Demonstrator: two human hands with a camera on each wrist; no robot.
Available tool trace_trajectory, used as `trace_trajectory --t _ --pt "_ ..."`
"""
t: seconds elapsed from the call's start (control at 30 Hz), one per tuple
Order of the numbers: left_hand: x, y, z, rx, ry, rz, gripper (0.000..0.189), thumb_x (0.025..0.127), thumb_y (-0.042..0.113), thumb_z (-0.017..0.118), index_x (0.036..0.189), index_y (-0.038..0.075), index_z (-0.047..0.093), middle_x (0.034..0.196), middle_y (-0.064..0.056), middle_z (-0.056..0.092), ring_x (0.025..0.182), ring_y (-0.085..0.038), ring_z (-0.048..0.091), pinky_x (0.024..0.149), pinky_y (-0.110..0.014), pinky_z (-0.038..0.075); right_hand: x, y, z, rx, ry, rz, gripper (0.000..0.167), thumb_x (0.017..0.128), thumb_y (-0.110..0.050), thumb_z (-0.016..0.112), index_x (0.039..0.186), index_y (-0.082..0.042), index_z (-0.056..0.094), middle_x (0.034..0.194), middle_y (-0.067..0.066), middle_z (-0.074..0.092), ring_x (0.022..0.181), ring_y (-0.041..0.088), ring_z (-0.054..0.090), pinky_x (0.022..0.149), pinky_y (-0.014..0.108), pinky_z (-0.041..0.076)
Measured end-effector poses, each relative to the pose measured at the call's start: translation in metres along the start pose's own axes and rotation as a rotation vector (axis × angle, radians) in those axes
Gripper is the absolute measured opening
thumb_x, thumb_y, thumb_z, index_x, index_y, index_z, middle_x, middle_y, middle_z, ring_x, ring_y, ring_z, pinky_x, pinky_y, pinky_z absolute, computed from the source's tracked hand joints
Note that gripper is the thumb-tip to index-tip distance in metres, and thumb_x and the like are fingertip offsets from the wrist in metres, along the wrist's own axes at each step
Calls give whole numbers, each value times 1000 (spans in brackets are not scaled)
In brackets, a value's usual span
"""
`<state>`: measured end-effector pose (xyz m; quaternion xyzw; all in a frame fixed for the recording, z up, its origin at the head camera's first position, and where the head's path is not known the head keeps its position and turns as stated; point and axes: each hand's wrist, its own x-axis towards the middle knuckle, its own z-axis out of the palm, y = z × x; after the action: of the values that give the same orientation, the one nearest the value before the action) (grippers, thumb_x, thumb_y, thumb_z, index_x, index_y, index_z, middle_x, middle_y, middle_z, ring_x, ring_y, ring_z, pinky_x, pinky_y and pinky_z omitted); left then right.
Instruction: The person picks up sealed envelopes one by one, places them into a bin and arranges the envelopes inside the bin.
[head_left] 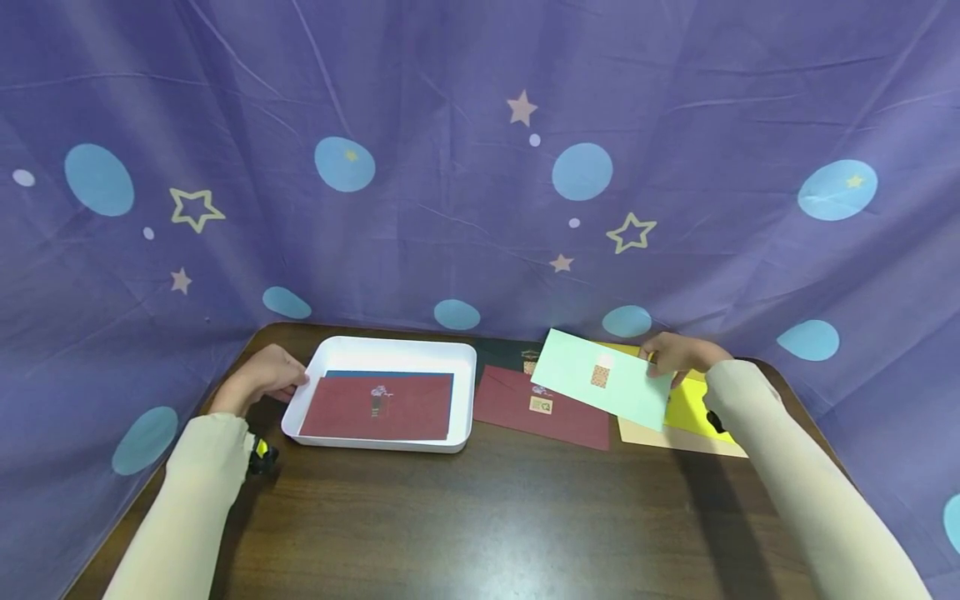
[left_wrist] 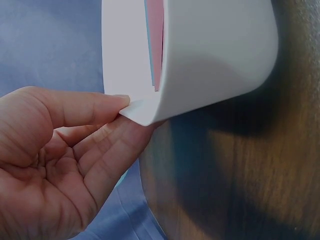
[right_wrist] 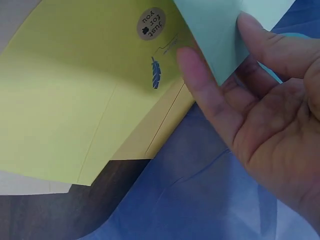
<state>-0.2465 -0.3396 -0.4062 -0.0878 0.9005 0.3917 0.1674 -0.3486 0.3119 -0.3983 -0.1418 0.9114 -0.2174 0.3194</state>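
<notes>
My left hand point(head_left: 266, 372) pinches the left rim of a white tray point(head_left: 390, 357), thumb on the inside and fingers beneath the edge in the left wrist view. Inside the tray a dark red envelope point(head_left: 337, 417) lies over a blue envelope point(head_left: 341, 374), of which only a strip shows. On the right, a mint green envelope point(head_left: 566, 371) with a patterned stamp is held by its right end between the thumb and fingers of my right hand point(head_left: 678, 353). It overlaps a yellow envelope point(right_wrist: 65, 100) bearing a round "just for you" sticker point(right_wrist: 151, 23) and a blue feather.
Right of the tray, another dark red envelope point(head_left: 510, 407) lies on the brown table point(head_left: 420, 517), with a dark green envelope point(head_left: 497, 351) behind it. A cream envelope point(head_left: 641, 434) sticks out under the yellow one. A purple patterned curtain point(head_left: 420, 167) hangs along the table's back edge.
</notes>
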Motion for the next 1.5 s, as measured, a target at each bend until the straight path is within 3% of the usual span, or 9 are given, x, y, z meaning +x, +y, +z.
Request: trace_trajectory --t 0.13,0.33,0.63,0.9,1.1,1.5 --pt "0 -1 0 -4 2 8 36 90 -3 58 117 -27 58 90 -20 72 74 -18 69 70 -38 65 -3 6 0 87 -11 3 27 99 -5 61 123 6 54 127 26 60 103 25 65 82 44 64" --pt "-1 -1 -1 9 5 12 36 91 -1 60 118 -26 59 90 -18 72 75 -18 68 71 -37 64 -7 14 2 225 -15 -25 25 96 -5 68 115 10 61 100 12 67 86 17 65 83 43 63" --pt "-1 -2 -1 23 11 15 37 91 -1 60 119 -26 59 93 -21 71 75 -18 68 72 -38 65 -14 16 4 173 -29 -60 16 96 -3 68 108 6 66 89 4 61 85 16 56 89 35 56" --pt "1 -3 -1 30 10 4 36 91 0 59 118 -25 60 92 -21 72 74 -17 68 71 -38 65 -14 28 6 386 -16 -72 45 97 -4 66 133 16 47 93 10 66 84 25 74 86 39 64" --pt "0 -3 0 22 11 12 36 91 0 59 117 -25 60 90 -19 73 73 -16 68 70 -37 64 -13 36 9 455 -14 -106 47 99 -2 61 138 17 43 91 10 65 86 27 74 86 41 64" --pt "-1 -1 0 20 8 14 36 91 0 60 117 -25 60 91 -20 72 73 -16 67 71 -38 65 -15 42 18 539 65 -123 43 101 -2 58 136 21 46 92 4 67 85 20 74 86 38 64"
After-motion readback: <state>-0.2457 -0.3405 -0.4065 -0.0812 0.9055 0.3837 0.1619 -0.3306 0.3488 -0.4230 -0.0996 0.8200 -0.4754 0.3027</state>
